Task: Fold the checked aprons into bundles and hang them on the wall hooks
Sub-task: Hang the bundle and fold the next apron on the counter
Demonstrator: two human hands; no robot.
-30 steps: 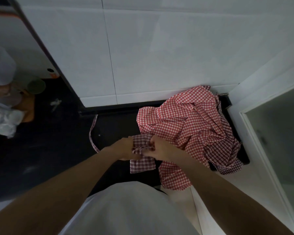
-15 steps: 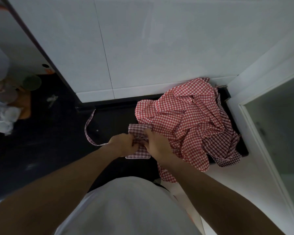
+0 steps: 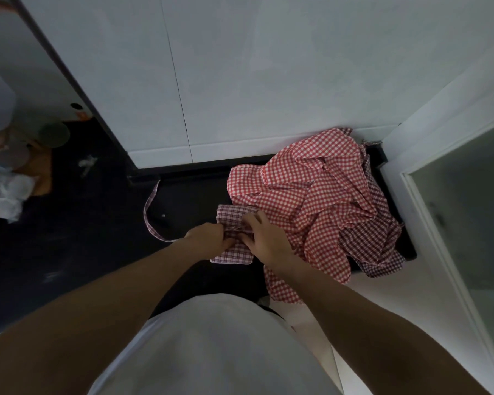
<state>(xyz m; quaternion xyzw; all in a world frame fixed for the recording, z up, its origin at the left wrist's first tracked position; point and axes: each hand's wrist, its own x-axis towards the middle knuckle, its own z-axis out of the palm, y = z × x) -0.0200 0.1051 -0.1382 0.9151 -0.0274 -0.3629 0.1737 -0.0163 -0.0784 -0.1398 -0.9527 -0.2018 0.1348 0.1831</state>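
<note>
A small folded bundle of purple-checked apron lies on the dark counter, its strap looping off to the left. My left hand grips the bundle's left side and the strap wound around its middle. My right hand holds the bundle from the right, fingers curled on the cloth. To the right lies a loose heap of red-checked aprons, with a darker purple-checked apron crumpled at its right edge. No wall hooks are in view.
A white tiled wall rises behind the dark counter. A white ledge and glass door frame stand at the right. Cups, a bowl and crumpled plastic sit at the far left. My white shirt fills the bottom.
The bundle has been pulled tighter and shorter between my hands. The strap loop on the left has shifted and widened. My right hand's fingers now reach further up over the cloth.
</note>
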